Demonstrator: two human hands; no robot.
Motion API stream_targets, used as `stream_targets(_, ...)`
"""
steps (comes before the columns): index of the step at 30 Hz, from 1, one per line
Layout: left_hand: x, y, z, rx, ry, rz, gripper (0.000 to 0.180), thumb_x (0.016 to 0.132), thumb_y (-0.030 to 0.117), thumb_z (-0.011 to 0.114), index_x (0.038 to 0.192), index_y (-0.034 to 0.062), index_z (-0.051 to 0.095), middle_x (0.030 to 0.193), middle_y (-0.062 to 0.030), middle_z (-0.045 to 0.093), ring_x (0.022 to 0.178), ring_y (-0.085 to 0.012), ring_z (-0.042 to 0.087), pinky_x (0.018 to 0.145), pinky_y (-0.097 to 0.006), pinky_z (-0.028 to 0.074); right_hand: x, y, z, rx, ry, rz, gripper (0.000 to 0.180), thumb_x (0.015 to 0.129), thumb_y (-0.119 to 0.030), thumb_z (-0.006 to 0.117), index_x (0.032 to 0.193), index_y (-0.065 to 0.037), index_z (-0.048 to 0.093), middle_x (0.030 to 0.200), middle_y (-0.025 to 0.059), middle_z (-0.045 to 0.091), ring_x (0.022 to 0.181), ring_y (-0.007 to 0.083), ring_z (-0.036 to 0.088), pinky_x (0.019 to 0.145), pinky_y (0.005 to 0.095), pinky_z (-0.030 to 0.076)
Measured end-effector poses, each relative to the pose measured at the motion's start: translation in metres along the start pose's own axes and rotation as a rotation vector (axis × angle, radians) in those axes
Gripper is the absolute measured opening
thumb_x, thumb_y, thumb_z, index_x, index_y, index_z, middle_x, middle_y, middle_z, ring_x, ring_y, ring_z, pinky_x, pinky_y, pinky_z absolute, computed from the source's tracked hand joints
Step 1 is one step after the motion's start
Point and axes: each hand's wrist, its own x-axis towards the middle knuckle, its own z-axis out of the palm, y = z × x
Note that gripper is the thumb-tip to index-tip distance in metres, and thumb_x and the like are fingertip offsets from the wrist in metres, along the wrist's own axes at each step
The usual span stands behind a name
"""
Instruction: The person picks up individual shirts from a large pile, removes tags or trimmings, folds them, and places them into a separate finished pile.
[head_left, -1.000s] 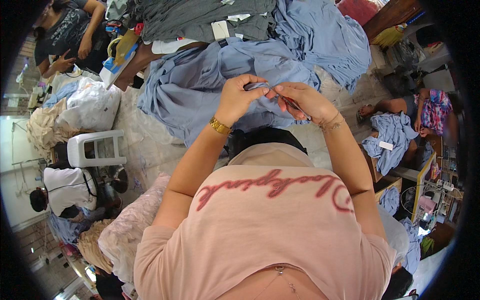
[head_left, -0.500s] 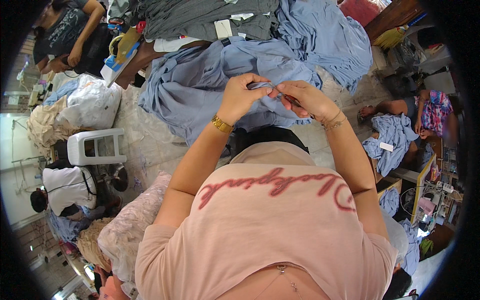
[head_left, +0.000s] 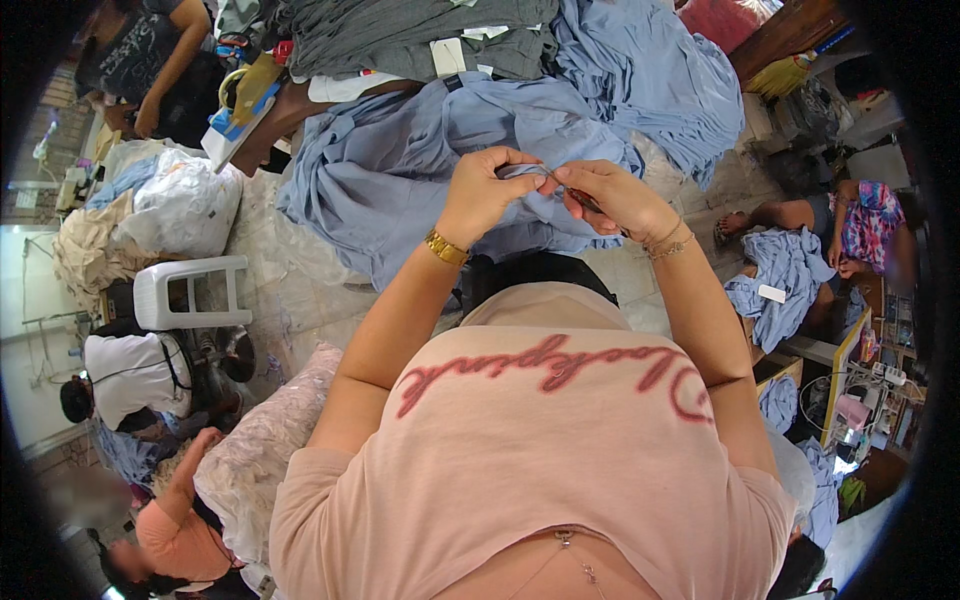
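Note:
My left hand (head_left: 484, 196), with a gold watch at the wrist, pinches a fold of the blue-grey garment (head_left: 400, 165) between thumb and fingers. The rest of that cloth spreads in front of me over my lap and the table edge. Close against it, my right hand (head_left: 615, 198) is closed around a small pointed tool (head_left: 586, 201) with a dark reddish handle. The thin tip of the tool meets the pinched fold between both hands. Its exact kind is mostly hidden by my fingers.
Dark grey garments (head_left: 400, 35) with white tags and a blue-grey pile (head_left: 650, 80) lie ahead. A white plastic stool (head_left: 190, 295) and stuffed clear bags (head_left: 190, 205) stand at left. Co-workers sit on both sides; blue garments (head_left: 785, 275) lie by the one at right.
My hands stay almost in place on the pinched fold. A person in an orange top has come into view at lower left, and the person at upper left has shifted.

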Motion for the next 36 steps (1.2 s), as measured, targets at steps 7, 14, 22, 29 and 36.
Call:
stream_targets(7,-0.003,0.006,0.002,0.059,0.025,0.033,0.021,0.072,0.012,0.067,0.088,-0.0014,0.063,0.076,-0.0030,0.063,0.068,-0.0059,0.054,0.062,-0.019,0.042,0.000,-0.001,0.002,-0.039,0.027,0.028,0.032,0.091,-0.029,0.042,0.093,-0.001,0.058,0.057,0.0005,0.046,0.033,0.0030,0.031,0.030,0.0186,0.023)
stream_targets(14,-0.004,0.006,0.003,0.168,0.042,0.063,0.021,0.071,0.011,0.067,0.088,-0.0012,0.063,0.076,-0.0039,0.063,0.068,-0.0063,0.055,0.062,-0.020,0.043,0.001,0.001,0.002,-0.023,0.027,0.054,0.031,0.091,-0.029,0.042,0.091,-0.002,0.057,0.055,0.0001,0.045,0.033,0.0029,0.030,0.030,0.0184,0.022)
stream_targets(22,-0.005,0.009,0.005,0.301,0.054,0.120,0.021,0.068,0.011,0.068,0.086,0.0005,0.064,0.078,-0.0077,0.065,0.066,-0.0109,0.057,0.062,-0.022,0.044,0.005,0.003,0.000,-0.067,0.033,0.077,0.028,0.089,-0.028,0.045,0.080,-0.002,0.054,0.053,-0.0004,0.045,0.030,0.0036,0.030,0.027,0.0184,0.022)
stream_targets(29,-0.003,0.004,0.005,0.370,0.051,0.172,0.021,0.067,0.013,0.069,0.085,0.0024,0.065,0.076,-0.0081,0.064,0.065,-0.0132,0.057,0.061,-0.024,0.043,0.009,0.007,-0.003,-0.056,0.032,0.114,0.024,0.086,-0.024,0.046,0.079,-0.002,0.052,0.052,0.0013,0.045,0.030,0.0065,0.030,0.028,0.0218,0.021)
stream_targets(36,-0.003,0.003,0.005,0.375,0.038,0.172,0.021,0.068,0.013,0.068,0.086,0.0030,0.065,0.075,-0.0070,0.064,0.064,-0.0118,0.056,0.060,-0.023,0.043,0.007,0.011,-0.001,-0.044,0.042,0.094,0.026,0.089,-0.025,0.045,0.078,-0.003,0.052,0.051,-0.0012,0.043,0.029,0.0042,0.031,0.027,0.0185,0.023)
